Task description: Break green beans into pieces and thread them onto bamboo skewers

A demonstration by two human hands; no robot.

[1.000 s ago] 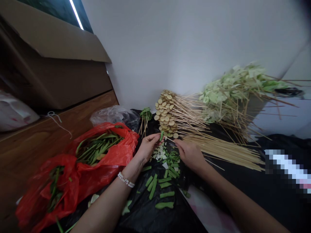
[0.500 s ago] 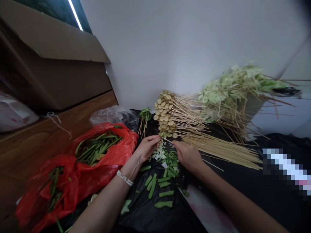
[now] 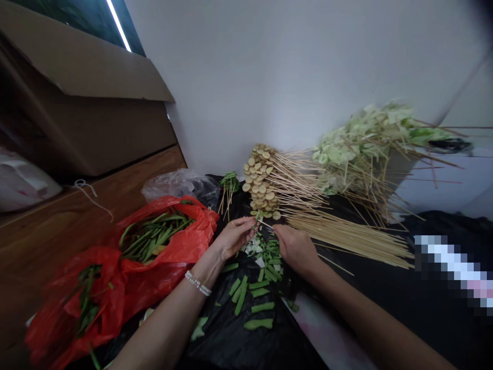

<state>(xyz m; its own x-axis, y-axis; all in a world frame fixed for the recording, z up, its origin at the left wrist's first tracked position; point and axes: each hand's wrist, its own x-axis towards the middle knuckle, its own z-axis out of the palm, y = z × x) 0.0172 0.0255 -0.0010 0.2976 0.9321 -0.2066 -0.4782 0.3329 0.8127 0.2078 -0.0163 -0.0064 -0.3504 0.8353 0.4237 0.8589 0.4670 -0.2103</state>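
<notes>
My left hand [image 3: 235, 235] pinches a short green bean piece [image 3: 256, 218] at its fingertips. My right hand [image 3: 295, 245] is closed on a thin bamboo skewer [image 3: 266, 225] whose tip points at that piece. Both hands hover over a small heap of cut green bean pieces [image 3: 269, 254] on black plastic sheeting [image 3: 231, 339]. More cut pieces [image 3: 254, 300] lie nearer to me. A bracelet sits on my left wrist.
Red plastic bags [image 3: 115, 277] of whole green beans lie at left on a wooden surface [image 3: 50, 226]. Behind the hands are skewers of tan slices [image 3: 262, 182], a bare skewer pile [image 3: 346, 234], leafy green skewers [image 3: 365, 149] and a cardboard box [image 3: 84, 113].
Both hands stayed nearly in place, shifting slightly toward each other; the bean piece in my left fingers now meets the skewer tip.
</notes>
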